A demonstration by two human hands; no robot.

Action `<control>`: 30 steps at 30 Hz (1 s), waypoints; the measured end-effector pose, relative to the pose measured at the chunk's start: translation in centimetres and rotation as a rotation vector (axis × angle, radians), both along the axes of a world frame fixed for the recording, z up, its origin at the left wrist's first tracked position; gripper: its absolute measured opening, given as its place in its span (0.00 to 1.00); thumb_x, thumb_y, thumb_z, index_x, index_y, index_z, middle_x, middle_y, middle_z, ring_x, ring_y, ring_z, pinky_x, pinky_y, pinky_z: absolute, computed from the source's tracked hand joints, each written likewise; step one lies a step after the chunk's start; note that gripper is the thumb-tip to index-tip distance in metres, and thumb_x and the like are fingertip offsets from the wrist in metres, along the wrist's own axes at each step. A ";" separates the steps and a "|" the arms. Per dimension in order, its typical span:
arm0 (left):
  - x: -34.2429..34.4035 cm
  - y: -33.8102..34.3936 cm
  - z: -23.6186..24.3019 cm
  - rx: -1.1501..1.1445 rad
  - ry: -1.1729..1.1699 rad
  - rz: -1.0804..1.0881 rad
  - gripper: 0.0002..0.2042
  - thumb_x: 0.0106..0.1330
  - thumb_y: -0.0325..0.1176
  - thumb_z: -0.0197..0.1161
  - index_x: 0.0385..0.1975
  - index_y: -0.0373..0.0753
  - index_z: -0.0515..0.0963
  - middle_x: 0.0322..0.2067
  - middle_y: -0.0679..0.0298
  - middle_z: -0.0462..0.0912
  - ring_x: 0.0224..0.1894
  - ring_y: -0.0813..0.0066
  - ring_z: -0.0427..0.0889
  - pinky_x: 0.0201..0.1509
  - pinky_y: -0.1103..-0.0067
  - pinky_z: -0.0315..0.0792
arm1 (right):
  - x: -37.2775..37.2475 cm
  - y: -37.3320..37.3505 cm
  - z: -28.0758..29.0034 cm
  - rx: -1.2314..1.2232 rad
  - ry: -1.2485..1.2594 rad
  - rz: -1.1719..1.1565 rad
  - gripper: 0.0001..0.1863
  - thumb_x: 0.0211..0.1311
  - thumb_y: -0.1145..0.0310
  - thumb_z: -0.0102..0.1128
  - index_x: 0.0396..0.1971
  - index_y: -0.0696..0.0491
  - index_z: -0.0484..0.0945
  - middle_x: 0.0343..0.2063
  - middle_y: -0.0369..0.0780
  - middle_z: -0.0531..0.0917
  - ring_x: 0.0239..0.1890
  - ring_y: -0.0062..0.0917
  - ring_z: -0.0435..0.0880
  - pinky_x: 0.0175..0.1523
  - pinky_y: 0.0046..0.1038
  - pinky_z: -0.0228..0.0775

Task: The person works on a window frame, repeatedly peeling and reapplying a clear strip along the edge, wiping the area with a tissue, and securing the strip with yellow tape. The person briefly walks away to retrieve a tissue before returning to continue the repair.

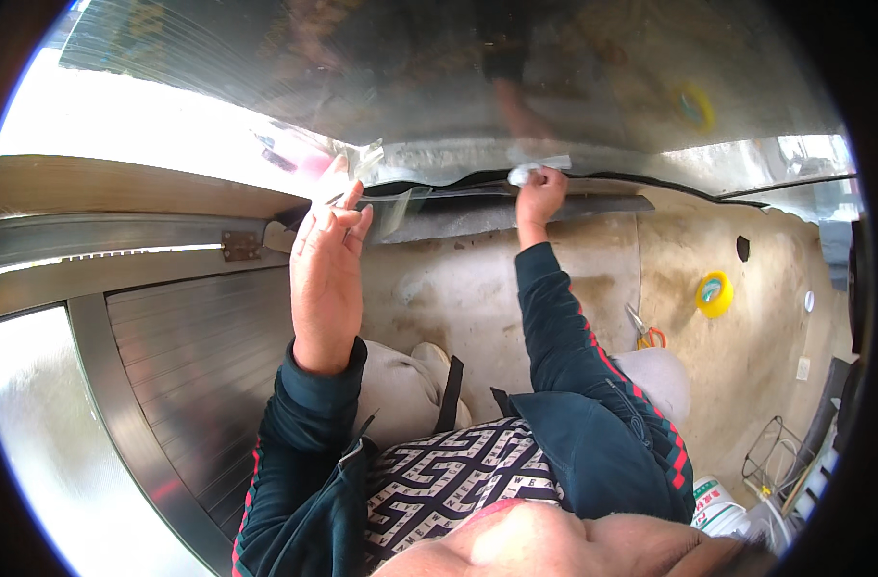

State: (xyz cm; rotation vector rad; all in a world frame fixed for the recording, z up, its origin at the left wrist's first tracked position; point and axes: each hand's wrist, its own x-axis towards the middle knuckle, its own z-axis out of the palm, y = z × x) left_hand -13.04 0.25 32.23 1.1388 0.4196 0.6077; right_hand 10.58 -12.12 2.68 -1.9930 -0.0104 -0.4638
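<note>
- Right hand pinches a white wad, glossy panel just beyond; I'd press evenly.
- Left hand beside clear film; can't tell if it's pinching.

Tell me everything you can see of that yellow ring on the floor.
The yellow ring looks like a thick roll of glossy tape, with a pale, greenish inner core. It appears to lie flat on the stained beige floor, to the right of the orange-handled scissors. Only the floor visibly touches it. Its yellow reflection shows in the dark, shiny panel.
</note>
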 end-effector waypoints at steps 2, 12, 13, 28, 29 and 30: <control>0.3 0.4 -0.3 -0.051 -0.055 0.071 0.10 0.75 0.35 0.53 0.37 0.38 0.80 0.55 0.63 0.78 0.71 0.62 0.65 0.71 0.66 0.61 | -3.2 3.6 0.0 0.007 0.134 0.236 0.04 0.54 0.76 0.65 0.27 0.55 0.78 0.30 0.45 0.81 0.36 0.39 0.80 0.42 0.38 0.71; 0.4 0.3 0.0 -0.032 -0.066 0.024 0.15 0.77 0.41 0.47 0.40 0.41 0.81 0.75 0.55 0.54 0.73 0.56 0.60 0.74 0.65 0.58 | -2.8 3.5 0.5 0.126 -0.037 0.350 0.03 0.54 0.79 0.60 0.27 0.55 0.76 0.29 0.46 0.81 0.35 0.46 0.80 0.40 0.41 0.72; 0.8 0.0 0.0 -0.067 -0.088 0.007 0.14 0.77 0.40 0.48 0.38 0.40 0.79 0.75 0.54 0.53 0.74 0.55 0.59 0.74 0.64 0.59 | -1.1 1.8 0.7 0.164 -0.054 0.279 0.04 0.53 0.80 0.59 0.27 0.55 0.76 0.28 0.46 0.81 0.34 0.46 0.80 0.40 0.40 0.72; 6.1 -4.6 -1.8 -0.121 0.102 -0.145 0.12 0.77 0.41 0.48 0.40 0.43 0.77 0.75 0.56 0.54 0.75 0.59 0.56 0.76 0.64 0.52 | 1.1 0.0 1.2 0.354 0.052 0.153 0.07 0.58 0.82 0.52 0.36 0.59 0.71 0.38 0.48 0.74 0.42 0.41 0.74 0.50 0.37 0.66; 6.3 -4.7 -1.9 -0.132 0.142 -0.138 0.12 0.77 0.42 0.49 0.41 0.43 0.77 0.75 0.57 0.54 0.75 0.59 0.57 0.76 0.64 0.52 | 2.4 -1.8 0.8 0.277 -0.007 0.128 0.06 0.58 0.82 0.52 0.35 0.59 0.73 0.37 0.48 0.75 0.41 0.41 0.75 0.49 0.37 0.67; 6.3 -4.9 -2.0 -0.135 0.161 -0.140 0.12 0.77 0.42 0.49 0.42 0.43 0.77 0.75 0.57 0.54 0.75 0.60 0.57 0.76 0.65 0.52 | 4.0 -4.1 0.4 0.191 -0.095 0.111 0.05 0.58 0.81 0.53 0.34 0.59 0.74 0.37 0.47 0.75 0.40 0.40 0.75 0.49 0.37 0.67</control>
